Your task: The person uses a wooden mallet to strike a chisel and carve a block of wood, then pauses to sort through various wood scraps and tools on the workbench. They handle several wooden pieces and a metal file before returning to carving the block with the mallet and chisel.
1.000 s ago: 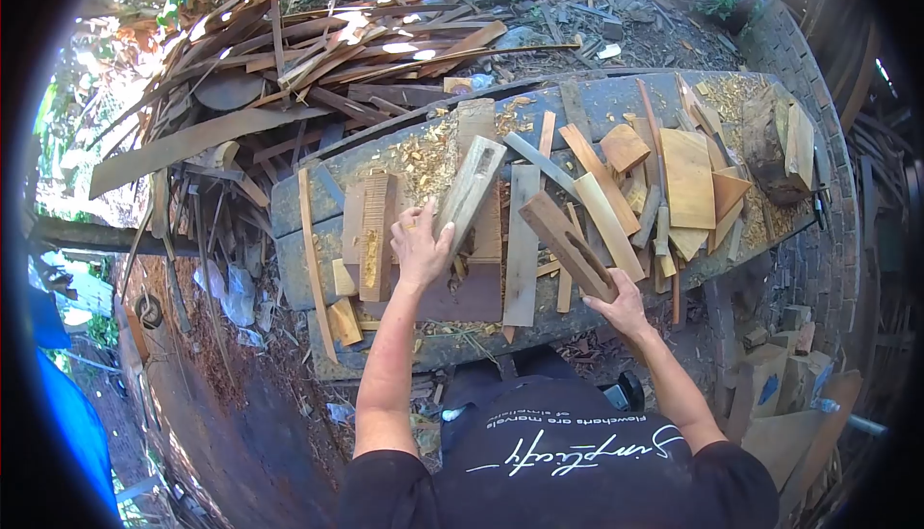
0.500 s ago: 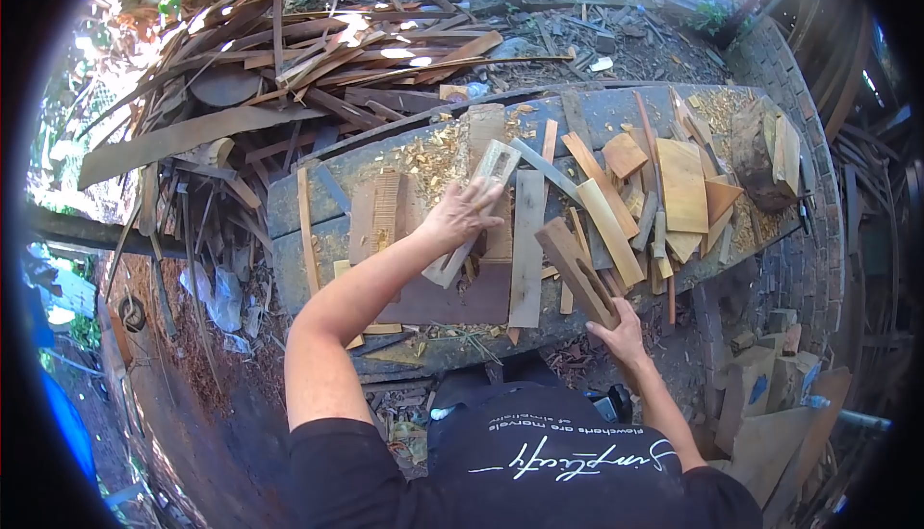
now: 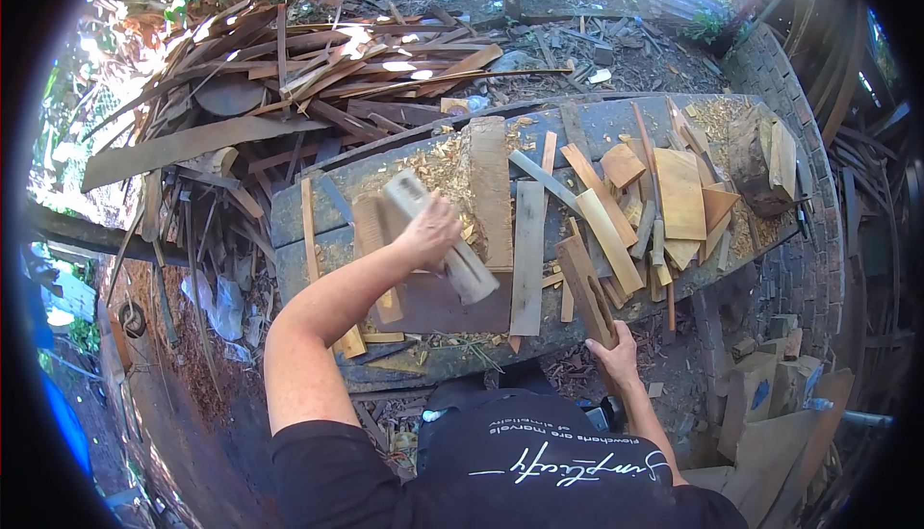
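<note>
My left hand [image 3: 433, 232] is closed around the middle of a pale slotted wooden block [image 3: 470, 275], which tilts over the left half of the workbench [image 3: 289, 219]. Beside it lies a thick rough plank [image 3: 491, 197] with wood chips along its edge. Just under the block's left side is a ridged brown wooden piece [image 3: 371, 226], partly hidden by my forearm. My right hand [image 3: 616, 351] grips the lower end of a brown slotted wooden block [image 3: 581, 279], its slot facing up, near the bench's front edge. A grey board [image 3: 526, 258] lies flat between the two hands.
Several loose offcuts, among them a wide yellowish board [image 3: 680, 192], crowd the bench's right side. A log chunk [image 3: 758, 163] sits at the right end. Behind the bench rises a heap of wood strips [image 3: 327, 57]. A curved brick wall [image 3: 813, 192] stands at right.
My left hand has carried the pale slotted block left and toward me, off the thick plank. My right hand and the brown slotted block have shifted slightly toward me.
</note>
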Available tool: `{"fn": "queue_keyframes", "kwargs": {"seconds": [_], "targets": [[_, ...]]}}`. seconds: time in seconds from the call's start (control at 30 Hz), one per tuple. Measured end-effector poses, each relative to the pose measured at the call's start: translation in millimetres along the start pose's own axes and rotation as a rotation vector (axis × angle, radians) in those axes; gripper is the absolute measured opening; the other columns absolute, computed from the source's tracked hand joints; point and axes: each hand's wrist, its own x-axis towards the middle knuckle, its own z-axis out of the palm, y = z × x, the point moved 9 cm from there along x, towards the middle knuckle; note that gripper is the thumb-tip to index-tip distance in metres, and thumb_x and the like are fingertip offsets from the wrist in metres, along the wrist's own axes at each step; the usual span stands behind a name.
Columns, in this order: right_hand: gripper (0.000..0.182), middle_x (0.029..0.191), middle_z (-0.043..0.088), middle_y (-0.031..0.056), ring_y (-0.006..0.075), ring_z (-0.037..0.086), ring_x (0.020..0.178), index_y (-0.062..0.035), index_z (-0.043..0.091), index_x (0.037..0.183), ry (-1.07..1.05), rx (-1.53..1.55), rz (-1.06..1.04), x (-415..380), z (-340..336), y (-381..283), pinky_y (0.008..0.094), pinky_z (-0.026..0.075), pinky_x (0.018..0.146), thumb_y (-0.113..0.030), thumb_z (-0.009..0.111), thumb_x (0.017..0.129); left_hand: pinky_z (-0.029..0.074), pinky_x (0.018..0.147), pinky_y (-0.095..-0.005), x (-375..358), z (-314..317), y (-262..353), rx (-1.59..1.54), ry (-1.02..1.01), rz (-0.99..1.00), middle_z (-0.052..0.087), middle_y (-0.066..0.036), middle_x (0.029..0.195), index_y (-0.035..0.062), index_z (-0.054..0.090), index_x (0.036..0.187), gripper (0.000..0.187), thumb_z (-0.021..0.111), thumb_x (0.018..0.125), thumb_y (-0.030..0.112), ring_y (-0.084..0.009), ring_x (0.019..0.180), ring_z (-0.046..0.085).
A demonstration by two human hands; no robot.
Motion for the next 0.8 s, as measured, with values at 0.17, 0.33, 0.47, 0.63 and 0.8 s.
{"fn": "queue_keyframes", "kwargs": {"seconds": [0.17,0.33,0.47,0.63,0.8], "targets": [[0.054,0.105,0.062,0.0173,0.0343,0.062,0.099,-0.002,0.058,0.109,-0.027,-0.069,-0.054,12.6,7.3,-1.5,0.0424,0.049,0.086,-0.03,0.085,0.072,0.031,0.097,-0.0463,-41.5,31.8,-38.9,-0.412,0.184,-0.347,0.056,-0.013,0.107,0.0085,0.059,0.121,0.088,0.075,0.061,0.072,-0.03,0.109,0.051],[0.055,0.105,0.063,0.0177,0.0344,0.062,0.1,-0.0019,0.059,0.111,-0.056,-0.072,-0.092,28.9,15.5,-28.0,0.0423,0.049,0.087,-0.03,0.084,0.071,0.03,0.093,-0.0438,-51.9,37.0,-41.7,-0.526,0.441,-0.6,0.054,-0.012,0.106,0.0124,0.058,0.122,0.085,0.068,0.067,0.076,-0.029,0.104,0.047],[0.056,0.109,0.063,0.0183,0.0332,0.063,0.103,-0.002,0.059,0.115,-0.113,-0.064,-0.124,49.2,23.7,-55.2,0.0413,0.049,0.089,-0.03,0.084,0.072,0.031,0.093,-0.0439,-52.0,39.0,-50.4,-0.581,0.391,-0.879,0.055,-0.012,0.109,0.0123,0.057,0.126,0.084,0.067,0.071,0.075,-0.0284,0.104,0.048],[0.059,0.11,0.063,0.0195,0.0343,0.062,0.105,-0.0017,0.058,0.117,-0.118,-0.114,-0.249,65.4,32.1,-91.6,0.0421,0.049,0.09,-0.033,0.083,0.074,0.03,0.1,-0.0453,-55.2,47.7,-53.7,-0.627,0.364,-0.951,0.054,-0.014,0.118,0.013,0.047,0.14,0.094,0.071,0.07,0.072,-0.0304,0.114,0.047],[0.055,0.103,0.067,0.0201,0.0377,0.067,0.094,-0.0033,0.053,0.117,-0.164,-0.164,-0.317,75.8,35.1,-165.7,0.0445,0.052,0.08,-0.034,0.08,0.08,0.031,0.102,-0.0472,-110.4,48.9,-61.5,-0.525,0.34,-0.982,0.055,-0.013,0.122,0.0146,0.041,0.144,0.099,0.083,0.066,0.06,-0.0315,0.12,0.047]]}}
